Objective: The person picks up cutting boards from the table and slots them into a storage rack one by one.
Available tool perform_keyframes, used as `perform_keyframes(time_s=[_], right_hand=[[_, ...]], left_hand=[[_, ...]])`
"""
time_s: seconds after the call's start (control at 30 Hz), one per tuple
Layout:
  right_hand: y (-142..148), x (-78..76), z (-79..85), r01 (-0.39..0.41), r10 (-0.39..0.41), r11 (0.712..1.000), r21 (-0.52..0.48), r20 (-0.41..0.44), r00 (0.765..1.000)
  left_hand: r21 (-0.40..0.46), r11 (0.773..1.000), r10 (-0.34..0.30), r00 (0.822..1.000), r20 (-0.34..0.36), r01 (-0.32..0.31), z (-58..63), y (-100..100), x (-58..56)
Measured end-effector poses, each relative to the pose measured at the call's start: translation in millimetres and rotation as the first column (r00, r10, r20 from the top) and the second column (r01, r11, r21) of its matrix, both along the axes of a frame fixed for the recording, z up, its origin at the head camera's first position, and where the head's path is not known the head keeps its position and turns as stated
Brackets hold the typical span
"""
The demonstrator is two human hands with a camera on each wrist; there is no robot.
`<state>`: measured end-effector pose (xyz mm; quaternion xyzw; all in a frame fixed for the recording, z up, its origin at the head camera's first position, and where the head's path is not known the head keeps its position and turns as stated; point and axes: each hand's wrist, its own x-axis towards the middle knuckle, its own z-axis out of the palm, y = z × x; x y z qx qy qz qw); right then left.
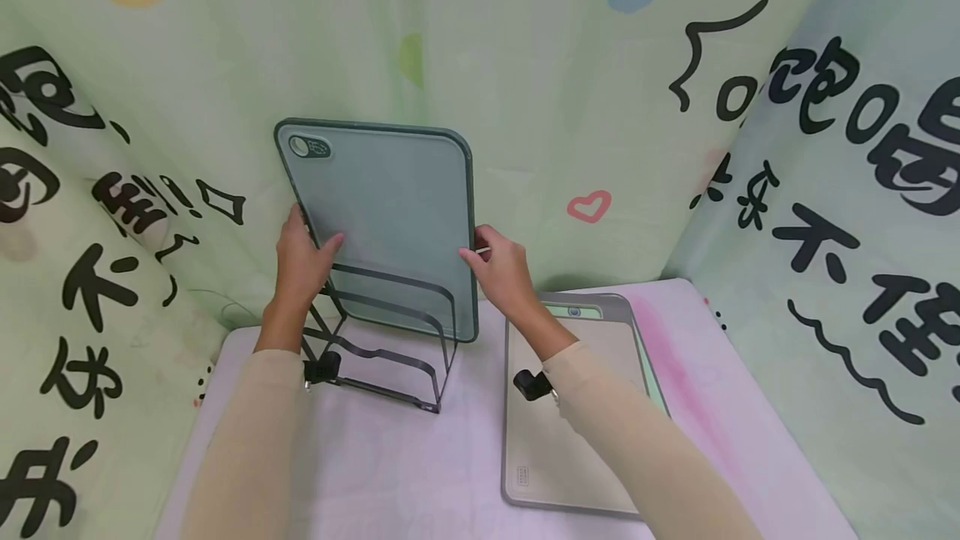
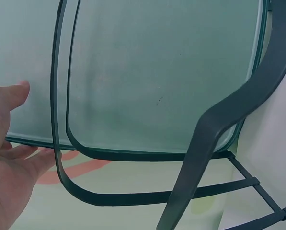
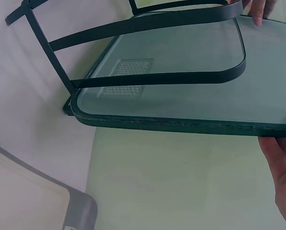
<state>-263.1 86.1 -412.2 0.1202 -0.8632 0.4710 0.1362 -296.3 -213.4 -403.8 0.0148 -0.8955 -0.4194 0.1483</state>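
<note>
A tablet in a clear-backed case with a dark green rim (image 1: 390, 190) stands upright, leaning slightly. Its lower part is behind the bars of a dark metal rack (image 1: 390, 350) with several flat-bar loops. My left hand (image 1: 300, 261) grips the tablet's left edge, thumb on its back face and fingers behind. At the opposite edge, my right hand (image 1: 501, 269) pinches the rim between thumb and fingers; a thin white sliver shows there. In the right wrist view, the tablet's bottom corner (image 3: 80, 108) sits by the foot of the rack (image 3: 51, 52).
A second tablet, in a beige case with a grey border (image 1: 573, 432), lies flat on the pinkish table cover (image 1: 405, 473), partly under my right forearm. Printed curtains (image 1: 525, 48) rise behind the table and along both sides.
</note>
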Motion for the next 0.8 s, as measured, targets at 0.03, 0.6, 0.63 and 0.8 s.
perform_keyframes(time_s=[0.03, 0.6, 0.63, 0.8], right_hand=[[0, 0.1, 1.0, -0.006, 0.006, 1.0, 0.0, 0.007, 1.0], [13, 5.4, -0.2, -0.012, 0.013, 1.0, -0.023, 0.065, 0.998], [15, 6.2, -0.1, -0.01, 0.012, 1.0, -0.024, 0.069, 0.998], [25, 11.7, 2.0, -0.014, 0.017, 0.999, -0.04, 0.088, 0.996]], left_hand=[[-0.003, 1.0, 0.0, 1.0, 0.004, 0.0, 0.6, 0, 0.4], [-0.012, 1.0, -0.008, 0.999, -0.032, 0.007, -0.3, 9, 15.6], [-0.012, 1.0, -0.007, 0.999, -0.043, 0.007, -0.7, 9, 17.2], [-0.008, 1.0, -0.02, 0.996, -0.082, 0.02, -1.3, 13, 25.6]])
